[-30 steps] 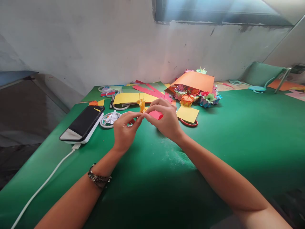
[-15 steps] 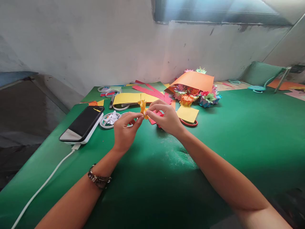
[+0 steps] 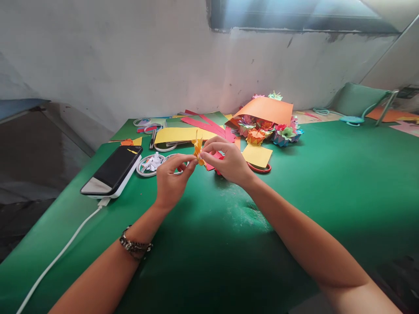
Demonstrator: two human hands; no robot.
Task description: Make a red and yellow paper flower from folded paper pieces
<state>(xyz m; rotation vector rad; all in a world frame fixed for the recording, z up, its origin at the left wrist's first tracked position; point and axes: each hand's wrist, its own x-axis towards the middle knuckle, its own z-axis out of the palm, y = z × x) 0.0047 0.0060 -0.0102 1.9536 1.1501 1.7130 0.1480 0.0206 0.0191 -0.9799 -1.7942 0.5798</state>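
A small yellow paper flower (image 3: pixel 197 148) is held upright between my two hands, above the green table (image 3: pixel 203 261). My left hand (image 3: pixel 175 176) pinches its lower left side between thumb and fingertips. From the right, my right hand (image 3: pixel 227 159) grips the flower with thumb and forefinger, the other fingers curled over. Part of the flower is hidden behind the fingertips. Behind my right hand lies a red paper piece (image 3: pixel 218 167), mostly covered.
A phone on a white block (image 3: pixel 114 171) with a cable lies left. Tape rolls (image 3: pixel 143 170) and yellow paper (image 3: pixel 176 134) lie behind my hands. Right of them are a yellow square (image 3: pixel 257 155) over red-handled scissors (image 3: pixel 262 169) and several paper flowers (image 3: pixel 284 135).
The yellow flower has turned slightly between my fingertips. Both hands keep nearly the same place and grip, and the view has shifted very little.
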